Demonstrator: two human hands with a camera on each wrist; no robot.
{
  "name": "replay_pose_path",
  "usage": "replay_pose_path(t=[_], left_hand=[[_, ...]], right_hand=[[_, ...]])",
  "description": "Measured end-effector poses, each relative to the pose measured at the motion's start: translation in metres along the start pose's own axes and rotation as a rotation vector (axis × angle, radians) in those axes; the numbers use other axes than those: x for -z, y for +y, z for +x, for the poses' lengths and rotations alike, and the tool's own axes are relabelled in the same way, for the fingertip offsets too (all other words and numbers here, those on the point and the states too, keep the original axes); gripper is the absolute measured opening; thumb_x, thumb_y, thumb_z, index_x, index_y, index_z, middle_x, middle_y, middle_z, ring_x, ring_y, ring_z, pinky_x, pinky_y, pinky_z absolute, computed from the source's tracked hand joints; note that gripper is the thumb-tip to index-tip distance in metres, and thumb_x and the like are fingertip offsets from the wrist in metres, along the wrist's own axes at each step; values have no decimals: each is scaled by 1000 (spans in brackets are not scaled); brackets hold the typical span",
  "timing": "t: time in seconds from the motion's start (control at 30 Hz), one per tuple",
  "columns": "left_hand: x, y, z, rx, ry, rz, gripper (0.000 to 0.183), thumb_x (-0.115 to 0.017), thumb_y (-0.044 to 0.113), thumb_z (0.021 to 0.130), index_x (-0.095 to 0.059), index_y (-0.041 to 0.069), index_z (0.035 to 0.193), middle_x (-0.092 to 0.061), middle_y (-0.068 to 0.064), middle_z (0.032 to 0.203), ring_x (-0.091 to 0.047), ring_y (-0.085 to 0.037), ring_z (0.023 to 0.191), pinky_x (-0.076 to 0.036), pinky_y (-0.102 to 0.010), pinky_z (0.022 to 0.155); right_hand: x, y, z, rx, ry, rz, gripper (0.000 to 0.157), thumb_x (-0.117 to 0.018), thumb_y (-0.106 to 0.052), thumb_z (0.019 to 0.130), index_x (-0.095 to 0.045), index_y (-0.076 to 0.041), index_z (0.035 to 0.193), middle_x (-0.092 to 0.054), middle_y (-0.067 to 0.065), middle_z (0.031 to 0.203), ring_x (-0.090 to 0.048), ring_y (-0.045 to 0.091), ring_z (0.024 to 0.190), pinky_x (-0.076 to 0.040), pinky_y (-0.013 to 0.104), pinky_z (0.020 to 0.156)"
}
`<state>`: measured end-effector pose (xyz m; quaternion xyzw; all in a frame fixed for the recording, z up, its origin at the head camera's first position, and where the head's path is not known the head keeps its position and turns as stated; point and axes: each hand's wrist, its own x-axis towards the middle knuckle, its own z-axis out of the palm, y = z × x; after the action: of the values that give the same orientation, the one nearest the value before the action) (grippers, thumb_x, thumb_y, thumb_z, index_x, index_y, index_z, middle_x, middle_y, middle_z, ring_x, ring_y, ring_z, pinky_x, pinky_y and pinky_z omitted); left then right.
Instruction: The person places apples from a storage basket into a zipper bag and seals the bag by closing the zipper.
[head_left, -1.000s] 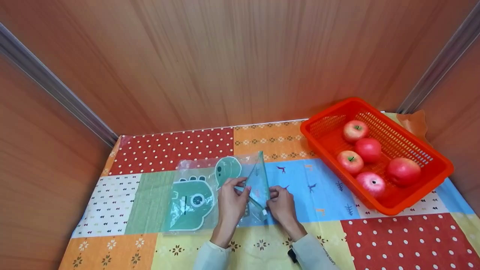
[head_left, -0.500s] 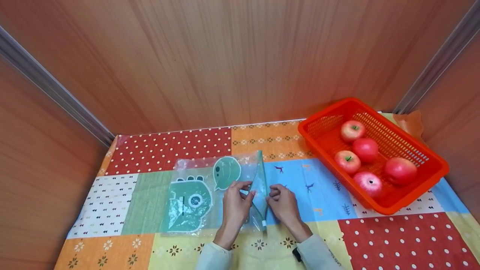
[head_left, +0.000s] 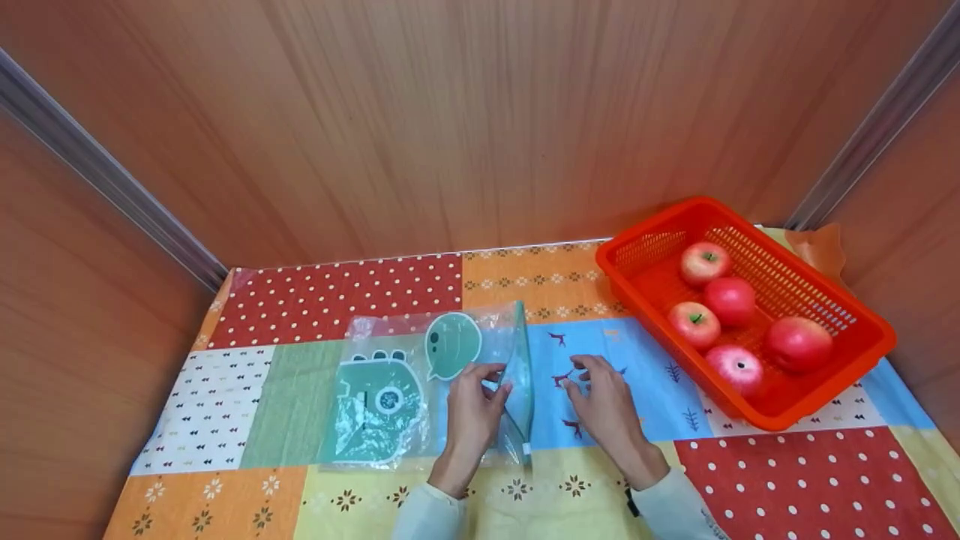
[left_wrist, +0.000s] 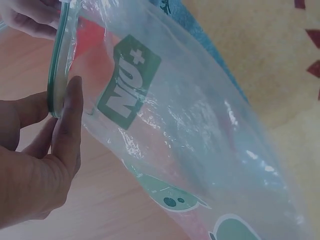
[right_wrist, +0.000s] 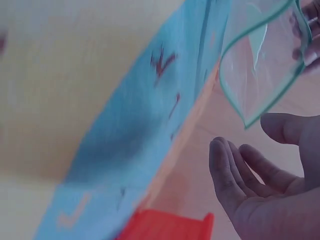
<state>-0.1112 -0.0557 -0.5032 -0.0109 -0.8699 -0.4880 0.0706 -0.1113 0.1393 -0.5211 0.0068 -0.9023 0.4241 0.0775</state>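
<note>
A clear zip bag (head_left: 450,405) with green cartoon prints lies on the patterned cloth. Its green-edged mouth gapes toward the right, as the right wrist view also shows. My left hand (head_left: 472,409) pinches the upper rim of the mouth between thumb and fingers; in the left wrist view the green zip strip (left_wrist: 59,60) sits between them. My right hand (head_left: 606,401) is apart from the bag, just to its right above the blue patch, holding nothing. Its fingers (right_wrist: 225,165) are loosely bent, with the thumb spread away from them.
An orange-red plastic basket (head_left: 817,409) stands at the right with several apples (head_left: 799,343) in it. Wooden panels (head_left: 420,135) rise behind and at both sides. A patchwork cloth (head_left: 360,289) covers the table.
My right hand has let go of the bag's rim and moved to the right, its fingers spreading. My left hand keeps its pinch, and the bag's mouth has come apart.
</note>
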Motion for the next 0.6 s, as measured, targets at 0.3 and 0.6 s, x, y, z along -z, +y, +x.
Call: replay_pose_path(t=[0.3, 0.6], left_hand=[[0, -4, 1, 4, -8, -6, 23, -79, -6, 89, -77, -6, 111, -70, -11, 94, -66, -17, 72, -59, -28, 66], [1, -7, 3, -2, -13, 8, 24, -79, -7, 88, -76, -5, 112, -69, -12, 96, -67, -18, 74, -59, -29, 68]], right_hand=[[25, 6, 1, 47, 24, -80, 36, -77, -3, 94, -68, 5, 128, -69, 21, 124, -68, 39, 106, -60, 54, 94], [49, 15, 4, 109, 86, -160, 37, -80, -3, 92, -68, 6, 126, -69, 24, 123, -68, 42, 105, -58, 58, 95]])
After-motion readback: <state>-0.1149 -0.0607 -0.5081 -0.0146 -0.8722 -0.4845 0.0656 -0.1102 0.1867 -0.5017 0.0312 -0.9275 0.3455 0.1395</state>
